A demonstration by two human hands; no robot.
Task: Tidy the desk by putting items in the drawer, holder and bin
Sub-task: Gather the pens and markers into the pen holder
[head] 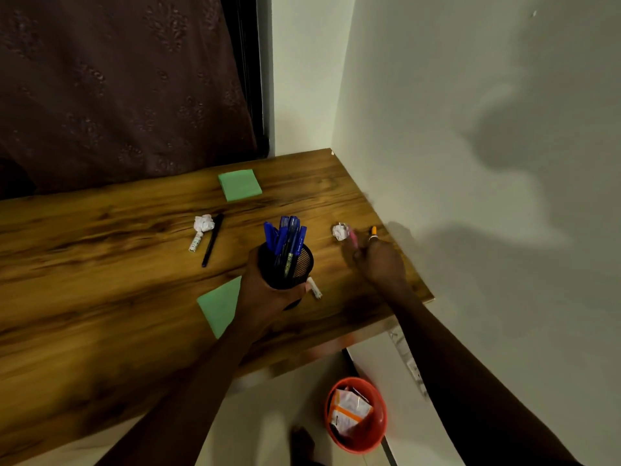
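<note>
At desk centre, left hand (265, 294) wraps the mesh holder (299, 264), fingers curled round its wall; likely light, stiff, top-heavy with blue pens (285, 237). At 2 o'clock from it, right hand (383, 264) sits at the pink pen (353, 237) and orange pen (373, 230); blurred, grip cannot be told. Pens judged light, rigid, slick: pinch mid-barrel.

Desk (100, 264): 1.
Green pads: 2. Far pad (240, 184), near pad (218, 307).
Paper balls: 2. Left ball (204, 223), right ball (340, 231).
Loose pens on desk: 3. Black pen (212, 239), pink pen (353, 238), orange pen (373, 230).
Short white markers: 2. Left marker (195, 243) by left ball, near marker (315, 288) beside holder (300, 264).
Holder: 1.
Blue pens (285, 233) in it: about five, overlapping, exact count unclear.
Bin (369, 438): 1. Packets (349, 412) inside, count unclear.
Hands: 2. Left hand (265, 294), right hand (383, 264).
</note>
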